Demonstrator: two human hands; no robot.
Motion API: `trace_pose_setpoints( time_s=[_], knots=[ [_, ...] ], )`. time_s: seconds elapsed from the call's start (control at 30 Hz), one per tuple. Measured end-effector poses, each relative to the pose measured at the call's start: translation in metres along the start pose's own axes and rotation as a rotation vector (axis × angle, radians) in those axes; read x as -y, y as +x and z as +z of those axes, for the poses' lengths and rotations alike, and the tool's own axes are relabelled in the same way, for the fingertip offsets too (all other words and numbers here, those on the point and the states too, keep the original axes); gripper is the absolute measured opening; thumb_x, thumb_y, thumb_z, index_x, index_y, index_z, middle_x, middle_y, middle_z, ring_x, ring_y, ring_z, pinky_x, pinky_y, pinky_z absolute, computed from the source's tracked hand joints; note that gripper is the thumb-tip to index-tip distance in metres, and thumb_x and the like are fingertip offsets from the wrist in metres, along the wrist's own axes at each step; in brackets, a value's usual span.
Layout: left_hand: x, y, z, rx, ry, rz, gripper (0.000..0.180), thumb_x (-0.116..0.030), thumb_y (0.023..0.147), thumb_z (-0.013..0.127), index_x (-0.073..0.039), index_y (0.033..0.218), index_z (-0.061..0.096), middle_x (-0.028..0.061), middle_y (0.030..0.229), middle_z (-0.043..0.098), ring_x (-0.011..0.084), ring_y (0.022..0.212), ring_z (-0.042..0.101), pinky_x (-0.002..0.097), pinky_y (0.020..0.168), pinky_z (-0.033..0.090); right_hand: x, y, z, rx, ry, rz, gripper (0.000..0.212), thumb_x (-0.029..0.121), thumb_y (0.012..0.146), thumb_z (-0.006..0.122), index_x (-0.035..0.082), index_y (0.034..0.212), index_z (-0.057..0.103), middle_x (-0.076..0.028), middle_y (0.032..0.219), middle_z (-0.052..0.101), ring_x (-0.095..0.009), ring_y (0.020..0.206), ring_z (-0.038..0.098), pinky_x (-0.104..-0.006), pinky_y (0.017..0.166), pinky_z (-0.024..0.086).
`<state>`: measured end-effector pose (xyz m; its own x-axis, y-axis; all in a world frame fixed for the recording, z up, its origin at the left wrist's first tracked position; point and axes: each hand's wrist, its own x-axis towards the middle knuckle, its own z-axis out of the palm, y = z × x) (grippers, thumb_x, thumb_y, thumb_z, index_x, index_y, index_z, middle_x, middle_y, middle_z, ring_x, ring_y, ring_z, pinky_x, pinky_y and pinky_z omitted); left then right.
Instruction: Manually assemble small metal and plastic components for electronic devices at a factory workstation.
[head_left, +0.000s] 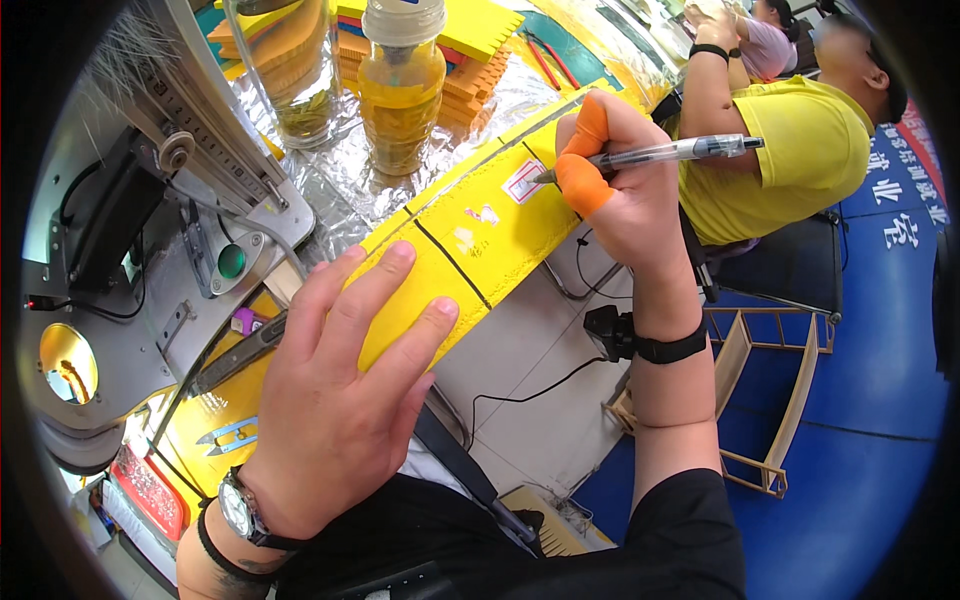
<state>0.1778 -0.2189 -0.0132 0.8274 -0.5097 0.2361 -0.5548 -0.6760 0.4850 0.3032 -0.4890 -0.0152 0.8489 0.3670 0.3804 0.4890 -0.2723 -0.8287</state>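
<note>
My right hand (628,175), with orange finger cots on two fingers, grips a clear-barrelled pen (690,149). The pen's tip points at a small white label with a red border (522,183) on the yellow table edge (440,225); whether it touches cannot be made out. Flat on the same yellow surface lies my left hand (350,370), fingers spread and holding nothing. Beside its thumb side rests a dark grey utility knife (240,355). Blue thread snips (228,437) lie left of the left wrist.
A lidded jar of yellow liquid (400,100) and a clear glass (290,80) stand on foil beyond my hands. A grey machine (190,270) fills the left side. Orange and yellow foam blocks (475,85) are stacked behind. A person in yellow (800,150) sits at right, near a wooden frame (790,410).
</note>
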Motion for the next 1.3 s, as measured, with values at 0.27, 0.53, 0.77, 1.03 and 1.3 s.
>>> trace_pose_setpoints(
  time_s=[0.27,0.53,0.77,1.03,1.3],
  knots=[
    [-0.003,0.000,-0.003,-0.002,-0.003,-0.011,0.056,-0.004,0.080,0.076,-0.014,0.134,0.064,0.0211,0.150,0.048,0.0479,0.132,0.048,0.0544,0.111,0.041,-0.003,0.001,-0.001,-0.069,0.082,0.027,0.017,-0.004,0.082,0.062,0.003,0.079,0.048,0.001,0.072,0.048,-0.007,0.066,0.041,-0.0250,0.058,0.033],
    [-0.004,-0.001,-0.002,-0.008,0.021,-0.032,0.057,-0.002,0.077,0.078,-0.013,0.132,0.066,0.0198,0.149,0.050,0.0473,0.132,0.049,0.0534,0.112,0.042,-0.004,-0.002,-0.001,0.027,0.057,0.021,0.019,-0.002,0.083,0.063,0.004,0.078,0.045,0.000,0.074,0.050,-0.008,0.069,0.042,-0.0255,0.060,0.034],
    [-0.006,0.001,-0.002,-0.010,0.022,-0.018,0.057,-0.002,0.077,0.077,-0.013,0.132,0.066,0.0204,0.150,0.049,0.0473,0.133,0.048,0.0533,0.112,0.041,-0.001,-0.002,-0.001,0.007,0.025,0.012,0.018,-0.003,0.082,0.062,0.004,0.078,0.045,-0.001,0.072,0.048,-0.009,0.068,0.041,-0.0264,0.059,0.034],
    [-0.003,-0.001,0.000,-0.009,0.009,-0.014,0.057,-0.002,0.078,0.076,-0.014,0.133,0.064,0.0208,0.150,0.048,0.0478,0.133,0.048,0.0543,0.112,0.041,-0.001,-0.003,-0.003,0.026,0.044,0.038,0.020,-0.004,0.081,0.062,0.004,0.078,0.044,0.000,0.073,0.047,-0.009,0.068,0.039,-0.0265,0.059,0.034],
    [-0.002,0.000,-0.001,-0.010,0.008,-0.013,0.057,-0.002,0.079,0.076,-0.014,0.133,0.064,0.0210,0.150,0.048,0.0479,0.133,0.048,0.0545,0.112,0.040,0.000,-0.002,-0.001,0.026,0.040,0.015,0.022,-0.005,0.082,0.062,0.005,0.078,0.043,0.001,0.073,0.045,-0.009,0.068,0.038,-0.0264,0.060,0.033]
  ],
)
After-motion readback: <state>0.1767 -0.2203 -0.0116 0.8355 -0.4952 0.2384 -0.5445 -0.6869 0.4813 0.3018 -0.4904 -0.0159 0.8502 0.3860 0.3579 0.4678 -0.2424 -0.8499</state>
